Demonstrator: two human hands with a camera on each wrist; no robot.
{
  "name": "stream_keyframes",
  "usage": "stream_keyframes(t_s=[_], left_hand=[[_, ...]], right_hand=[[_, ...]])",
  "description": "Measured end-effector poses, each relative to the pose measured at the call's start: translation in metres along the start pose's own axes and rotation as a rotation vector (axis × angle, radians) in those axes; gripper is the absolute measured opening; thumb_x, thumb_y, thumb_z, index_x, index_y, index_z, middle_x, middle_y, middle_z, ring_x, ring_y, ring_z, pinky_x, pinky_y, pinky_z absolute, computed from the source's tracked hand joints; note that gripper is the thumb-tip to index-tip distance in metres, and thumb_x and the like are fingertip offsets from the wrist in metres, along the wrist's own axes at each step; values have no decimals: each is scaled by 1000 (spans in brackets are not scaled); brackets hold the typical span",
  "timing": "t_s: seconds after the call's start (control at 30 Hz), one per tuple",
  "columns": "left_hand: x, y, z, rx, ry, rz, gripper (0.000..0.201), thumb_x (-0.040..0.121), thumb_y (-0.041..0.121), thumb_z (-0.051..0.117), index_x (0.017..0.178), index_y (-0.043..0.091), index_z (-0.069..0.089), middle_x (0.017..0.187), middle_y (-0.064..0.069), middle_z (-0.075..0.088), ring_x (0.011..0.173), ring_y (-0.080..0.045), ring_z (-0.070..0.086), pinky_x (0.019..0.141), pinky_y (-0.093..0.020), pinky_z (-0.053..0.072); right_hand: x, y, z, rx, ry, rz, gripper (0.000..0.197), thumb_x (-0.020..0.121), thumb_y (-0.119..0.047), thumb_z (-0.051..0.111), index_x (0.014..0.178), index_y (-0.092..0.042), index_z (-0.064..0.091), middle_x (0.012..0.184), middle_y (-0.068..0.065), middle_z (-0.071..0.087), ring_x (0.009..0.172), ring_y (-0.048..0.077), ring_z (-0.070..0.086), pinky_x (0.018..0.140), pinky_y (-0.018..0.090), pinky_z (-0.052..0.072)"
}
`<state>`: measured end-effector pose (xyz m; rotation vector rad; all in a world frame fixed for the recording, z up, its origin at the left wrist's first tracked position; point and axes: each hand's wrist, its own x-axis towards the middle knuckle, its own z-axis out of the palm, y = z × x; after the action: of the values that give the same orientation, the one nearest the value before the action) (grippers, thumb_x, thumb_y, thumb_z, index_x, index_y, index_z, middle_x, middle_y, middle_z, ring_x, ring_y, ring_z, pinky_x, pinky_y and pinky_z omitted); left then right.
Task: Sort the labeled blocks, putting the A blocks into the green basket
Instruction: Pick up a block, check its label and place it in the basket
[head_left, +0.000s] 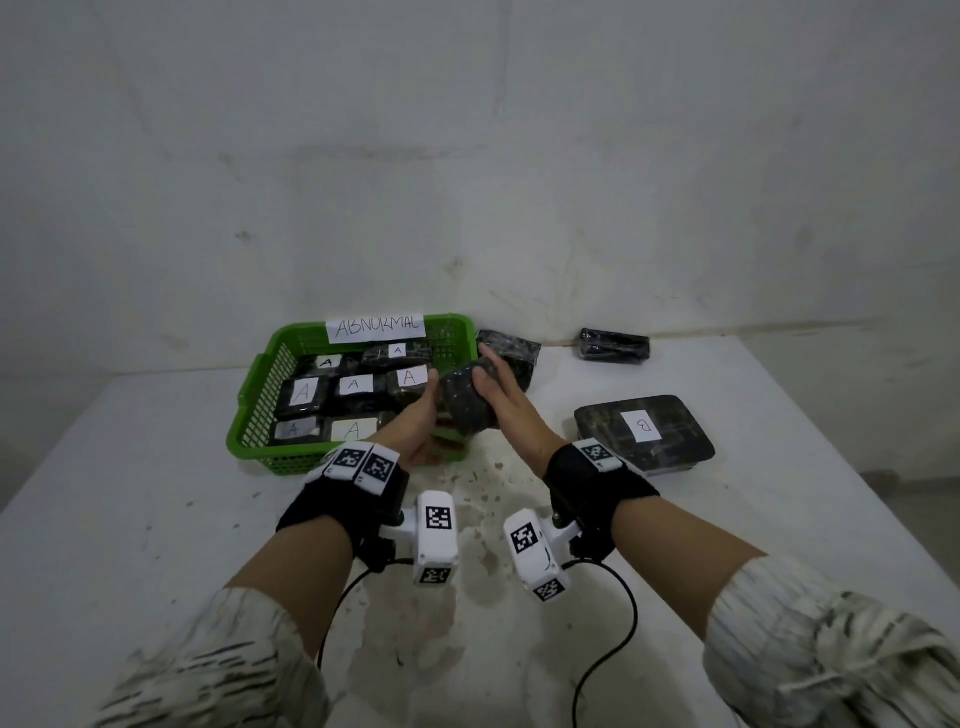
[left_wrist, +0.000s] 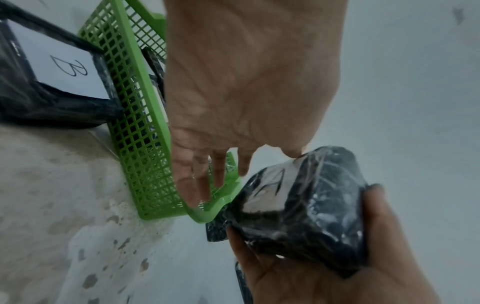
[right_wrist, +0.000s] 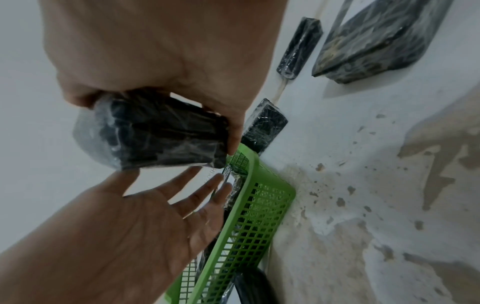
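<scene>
Backdrop: pale grey-white wall (head_left: 467, 156) w/ faint stains and scuffs, running across the far side and meeting the table's far edge. White table (head_left: 156, 519) filling the near field; its coating is flaking at centre, showing a tan, speckled patch (head_left: 483, 519). Light is falling dim and even, no hard shadows.
</scene>
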<state>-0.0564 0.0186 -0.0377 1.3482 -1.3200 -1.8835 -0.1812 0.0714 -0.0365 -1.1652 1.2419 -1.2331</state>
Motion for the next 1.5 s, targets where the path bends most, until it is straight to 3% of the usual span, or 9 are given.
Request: stream_keyframes(t_s=[0.13, 0.4, 0.57, 0.7, 0.83, 0.93, 1.03, 1.27, 1.5], left_hand=[[-3, 3, 5, -15, -15, 59, 61, 92, 61, 27, 134, 19, 46, 128, -13, 56, 113, -32, 56, 100, -51, 43], [0, 2, 7, -42, -68, 185, 56, 92, 51, 39, 140, 21, 40, 135, -7, 53, 123, -26, 51, 106, -52, 38], [6, -2, 1, 100, 58, 203, 68, 83, 66, 46, 131, 17, 53, 133, -10, 54, 122, -25, 51, 108, -43, 37], [8, 2, -9, 9, 220, 244, 46, 96, 42, 41, 128, 9, 42, 122, -12, 54, 105, -27, 57, 80, -41, 54], [8, 3, -22, -82, 272, 200, 40, 99, 45, 28, 127, 19, 39, 121, -12, 54, 105, -32, 57, 58, -39, 55], [15, -3, -31, -82, 252, 124, 56, 94, 59, 26, 132, 21, 43, 130, -12, 54, 112, -32, 56, 54, -33, 55], [12, -3, -30, 70, 216, 103, 85, 78, 79, 32, 137, 18, 38, 136, -6, 48, 119, -28, 50, 86, -46, 52], [14, -11, -34, 163, 247, 117, 60, 86, 40, 62, 132, 14, 33, 126, -10, 52, 109, -30, 58, 94, -45, 49], [12, -10, -31, 384, 127, 278, 51, 85, 15, 66, 131, 13, 47, 125, -12, 57, 118, -26, 53, 94, -33, 44]], right_hand=[[5, 6, -1, 106, 104, 54, 46, 102, -32, 40, 144, -17, 32, 143, 12, 44, 123, 21, 50, 94, 29, 50], [5, 12, -10, 37, -17, 112, 73, 96, -31, 54, 154, -23, 12, 148, -1, 40, 122, 9, 47, 80, 11, 45], [5, 1, -9, 42, 22, 165, 43, 100, -41, 42, 138, -22, 46, 131, 5, 58, 93, 3, 61, 66, 8, 50], [4, 2, -12, -140, -40, 254, 63, 92, -67, 23, 133, -27, 50, 103, -5, 63, 77, 8, 52, 67, 23, 39], [5, 11, -19, -35, -25, 266, 47, 90, -46, 60, 131, -27, 47, 98, -4, 61, 63, 13, 49, 61, 25, 36], [7, 14, -17, -56, 17, 283, 46, 89, -45, 62, 126, -21, 49, 92, -2, 59, 64, 14, 48, 61, 27, 34], [10, 13, -10, -115, 93, 266, 44, 91, -52, 54, 113, -14, 56, 86, -3, 55, 69, 13, 47, 63, 26, 35], [23, 5, -1, 4, 107, 243, 59, 90, -42, 62, 140, -18, 43, 138, 4, 49, 119, 24, 53, 85, 44, 56], [29, -1, -3, -206, 88, 77, 96, 76, -3, 77, 151, -13, 18, 143, 5, 40, 125, 22, 47, 102, 35, 44]])
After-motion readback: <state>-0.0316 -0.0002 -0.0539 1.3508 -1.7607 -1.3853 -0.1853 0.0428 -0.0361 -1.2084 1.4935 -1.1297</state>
